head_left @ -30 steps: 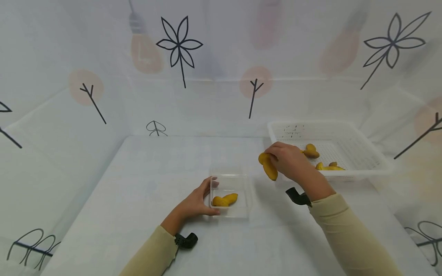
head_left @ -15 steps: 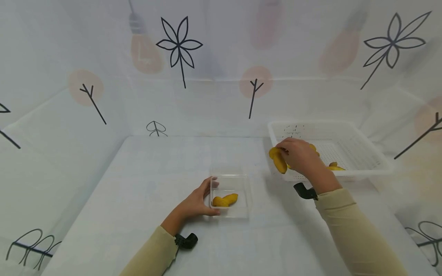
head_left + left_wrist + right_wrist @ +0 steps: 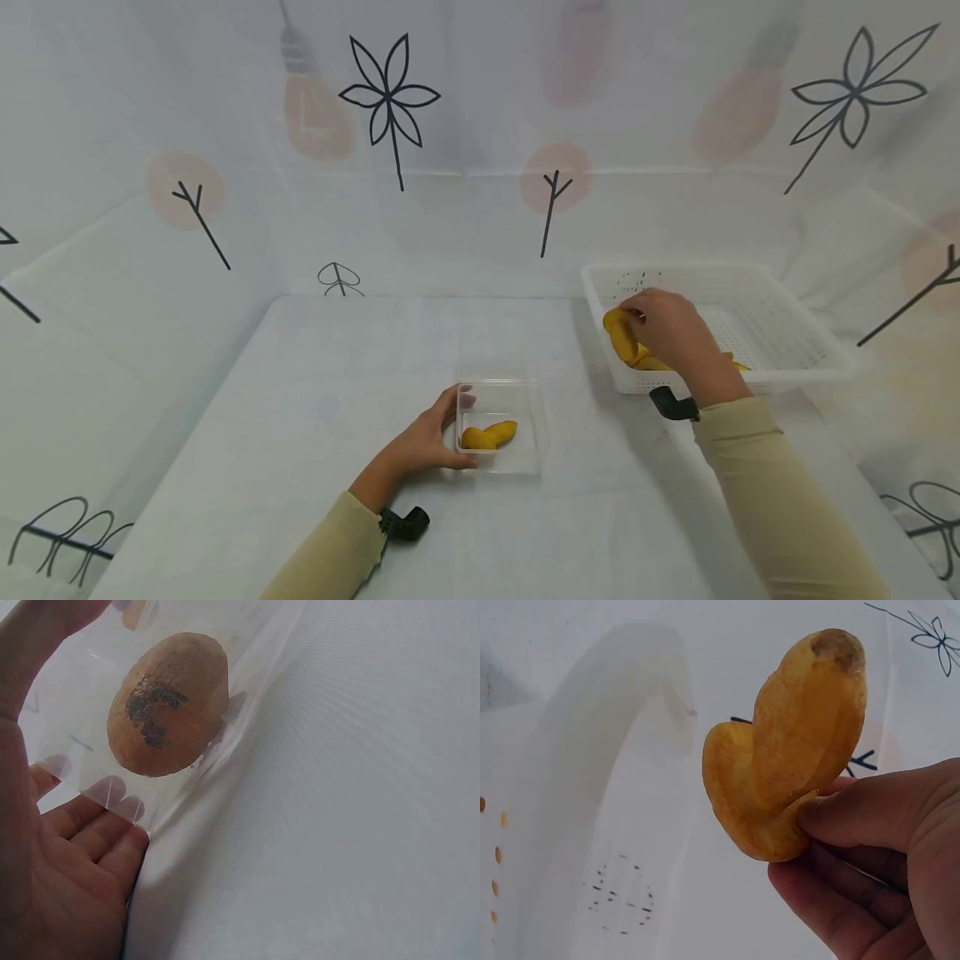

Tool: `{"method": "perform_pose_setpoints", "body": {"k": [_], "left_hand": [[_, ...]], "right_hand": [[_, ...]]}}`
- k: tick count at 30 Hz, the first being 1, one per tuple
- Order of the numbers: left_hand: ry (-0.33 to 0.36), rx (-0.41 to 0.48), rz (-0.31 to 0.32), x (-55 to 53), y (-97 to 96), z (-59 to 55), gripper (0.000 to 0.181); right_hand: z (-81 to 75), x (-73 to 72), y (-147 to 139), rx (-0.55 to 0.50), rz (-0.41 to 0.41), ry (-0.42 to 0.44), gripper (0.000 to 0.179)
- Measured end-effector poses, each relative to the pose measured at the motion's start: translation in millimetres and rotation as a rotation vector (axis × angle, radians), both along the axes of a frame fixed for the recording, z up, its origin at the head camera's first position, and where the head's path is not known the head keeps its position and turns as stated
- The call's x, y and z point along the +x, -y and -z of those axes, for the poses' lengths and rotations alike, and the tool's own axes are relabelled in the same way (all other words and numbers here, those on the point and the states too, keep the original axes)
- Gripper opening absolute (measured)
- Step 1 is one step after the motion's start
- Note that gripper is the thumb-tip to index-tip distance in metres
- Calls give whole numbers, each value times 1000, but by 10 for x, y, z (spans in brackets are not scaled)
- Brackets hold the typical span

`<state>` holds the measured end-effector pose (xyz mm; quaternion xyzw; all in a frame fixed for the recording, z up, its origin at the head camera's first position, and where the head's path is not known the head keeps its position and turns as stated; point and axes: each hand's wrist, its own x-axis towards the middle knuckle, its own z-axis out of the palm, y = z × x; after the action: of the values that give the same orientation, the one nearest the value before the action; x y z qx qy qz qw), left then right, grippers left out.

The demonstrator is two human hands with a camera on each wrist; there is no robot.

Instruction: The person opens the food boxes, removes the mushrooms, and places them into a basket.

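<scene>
My left hand (image 3: 422, 435) grips a clear plastic box (image 3: 528, 417) by its left side, thumb in front and fingers behind. Inside lies a lobed yellow piece of ginger (image 3: 487, 436); the left wrist view looks through the wall at a brown lump (image 3: 169, 705) with a dark scar. Over the left end of a white plastic basket (image 3: 813, 337), my right hand (image 3: 670, 332) pinches another piece of ginger (image 3: 802, 735) between thumb and fingers. That piece is yellow, bent double, with a brownish tip. More yellow pieces (image 3: 651, 364) show in the basket, partly hidden by the hand.
A white cloth covers the table (image 3: 337, 367) and hangs as a printed backdrop (image 3: 465, 225) behind and at both sides. The basket stands at the back right, its low front wall toward me. Black wrist cameras (image 3: 405, 525) sit on both wrists.
The right hand has moved right and slightly away from me, carrying the ginger from left of the basket to over its left end. The left hand and the box have stayed put.
</scene>
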<state>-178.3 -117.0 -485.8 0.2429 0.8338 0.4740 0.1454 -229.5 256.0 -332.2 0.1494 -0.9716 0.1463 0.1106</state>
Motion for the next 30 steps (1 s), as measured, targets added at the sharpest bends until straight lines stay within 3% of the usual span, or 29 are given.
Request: {"method": "perform_pose_setpoints", "body": {"k": [14, 30], "left_hand": [[-1, 5, -10, -4, -3, 19, 108], [7, 3, -4, -1, 5, -1, 108]], "right_hand": [[-25, -177, -216, -3, 144, 132, 25], [110, -314, -564, -13, 243, 173, 28]]}}
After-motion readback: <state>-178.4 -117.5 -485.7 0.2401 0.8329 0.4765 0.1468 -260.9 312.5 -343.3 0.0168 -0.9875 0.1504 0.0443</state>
